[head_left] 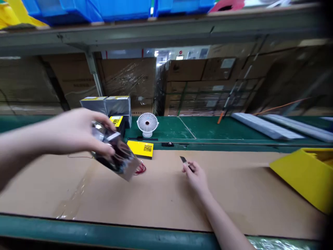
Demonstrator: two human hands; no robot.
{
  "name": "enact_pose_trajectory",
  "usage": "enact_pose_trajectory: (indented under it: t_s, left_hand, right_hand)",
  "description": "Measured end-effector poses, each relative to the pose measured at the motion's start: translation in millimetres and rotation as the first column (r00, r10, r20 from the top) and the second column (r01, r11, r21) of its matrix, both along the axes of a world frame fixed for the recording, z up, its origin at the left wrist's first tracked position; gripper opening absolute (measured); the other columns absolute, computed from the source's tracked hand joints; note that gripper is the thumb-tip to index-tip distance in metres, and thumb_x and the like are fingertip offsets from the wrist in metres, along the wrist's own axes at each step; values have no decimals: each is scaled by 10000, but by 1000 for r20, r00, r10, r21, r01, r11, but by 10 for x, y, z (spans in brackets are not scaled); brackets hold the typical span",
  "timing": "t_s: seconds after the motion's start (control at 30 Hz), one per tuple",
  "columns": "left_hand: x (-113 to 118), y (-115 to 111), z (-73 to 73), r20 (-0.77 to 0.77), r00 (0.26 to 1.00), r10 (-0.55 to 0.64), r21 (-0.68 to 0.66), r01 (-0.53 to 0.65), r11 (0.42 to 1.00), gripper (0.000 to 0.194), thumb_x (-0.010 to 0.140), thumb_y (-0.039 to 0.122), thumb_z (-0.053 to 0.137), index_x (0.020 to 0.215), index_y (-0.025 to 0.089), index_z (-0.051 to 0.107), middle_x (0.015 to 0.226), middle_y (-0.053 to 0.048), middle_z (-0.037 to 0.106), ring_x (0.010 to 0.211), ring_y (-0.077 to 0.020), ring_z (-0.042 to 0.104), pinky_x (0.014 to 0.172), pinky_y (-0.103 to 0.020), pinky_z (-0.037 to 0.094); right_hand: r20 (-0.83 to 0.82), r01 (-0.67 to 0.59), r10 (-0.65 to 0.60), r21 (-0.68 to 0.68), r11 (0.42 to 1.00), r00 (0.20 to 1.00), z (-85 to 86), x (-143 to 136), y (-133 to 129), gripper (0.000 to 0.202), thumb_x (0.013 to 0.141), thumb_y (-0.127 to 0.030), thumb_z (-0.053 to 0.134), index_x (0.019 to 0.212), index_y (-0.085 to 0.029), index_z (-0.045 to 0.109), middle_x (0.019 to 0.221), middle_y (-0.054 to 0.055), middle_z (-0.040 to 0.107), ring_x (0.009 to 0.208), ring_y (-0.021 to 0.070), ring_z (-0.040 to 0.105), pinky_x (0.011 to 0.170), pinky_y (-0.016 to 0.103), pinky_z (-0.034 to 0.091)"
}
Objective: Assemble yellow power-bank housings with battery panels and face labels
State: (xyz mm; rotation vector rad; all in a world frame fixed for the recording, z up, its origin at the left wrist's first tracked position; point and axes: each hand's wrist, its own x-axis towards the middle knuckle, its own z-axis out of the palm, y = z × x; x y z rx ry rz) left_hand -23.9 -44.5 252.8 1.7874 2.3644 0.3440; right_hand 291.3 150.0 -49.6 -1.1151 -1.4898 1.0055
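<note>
My left hand grips a shiny, dark box-shaped thing with mirror-like sides, tilted and held above the cardboard sheet. Motion blurs it, so its exact kind does not show. Red wires show just past its right end; whether they join it I cannot tell. In my right hand is a utility knife, its dark blade pointing up and left over the cardboard. Beyond the held box lies a flat yellow and black box with a QR code.
A small white fan stands on the green bench behind the cardboard. Wrapped boxes are stacked at the back left. A yellow bin sits at the right. Grey metal strips lie back right. Overhead, a shelf holds blue bins.
</note>
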Motion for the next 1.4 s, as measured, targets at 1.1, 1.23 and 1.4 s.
enact_pose_trajectory:
  t_s: [1.1, 1.23, 1.4]
  left_hand:
    - [775, 1486, -1594, 815, 231, -532, 262, 671, 693, 868, 475, 369, 821, 1272, 367, 478, 1529, 23, 85, 1394, -300, 110, 1125, -478, 89]
    - [795, 1313, -1585, 721, 335, -606, 266, 674, 689, 781, 656, 288, 721, 1353, 360, 377, 1540, -2, 25, 1393, -285, 88, 1101, -508, 188]
    - [1005, 1148, -1557, 390, 689, -610, 272, 547, 792, 516, 872, 299, 424, 1381, 241, 366, 1475, -41, 272, 1387, -248, 106, 1101, -553, 165]
  right_hand:
    - [644, -437, 83, 413, 799, 760, 1373, 1, -703, 145, 930, -289, 484, 850, -184, 543, 745, 12, 551, 680, 143, 490, 613, 265, 322]
    - [704, -387, -50, 446, 807, 708, 1421, -64, -683, 185, 944, -302, 445, 855, -184, 556, 760, 24, 558, 696, 161, 495, 612, 275, 314]
    - [636, -248, -16, 324, 913, 772, 1499, -164, -670, 235, 951, -346, 442, 795, -205, 547, 715, -19, 565, 642, 129, 506, 594, 248, 324]
